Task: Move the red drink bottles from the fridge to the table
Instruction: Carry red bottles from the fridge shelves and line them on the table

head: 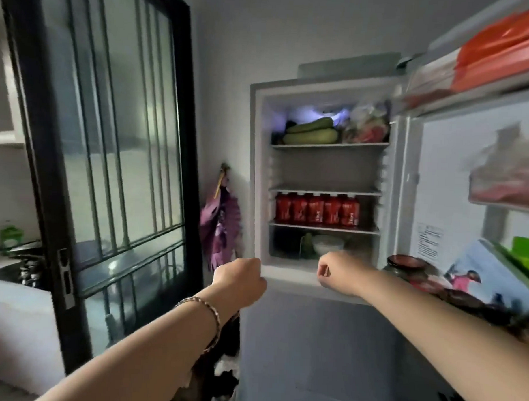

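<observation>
Fridge (254, 170) open, red bottles (316, 212) lining shelf, left hand (239, 279), right hand (341, 272) clenched, empty

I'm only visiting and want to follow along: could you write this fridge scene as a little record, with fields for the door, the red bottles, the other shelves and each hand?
fridge door: open, swung to the right
red bottles: a row of five, upright, on the third shelf down
top shelf: green vegetables beside a full plastic bag
lowest shelf: white bowl
left hand: curled into a fist, nothing seen in it
right hand: the same, in front of the lowest shelf
progress: no bottle picked up yet
</observation>
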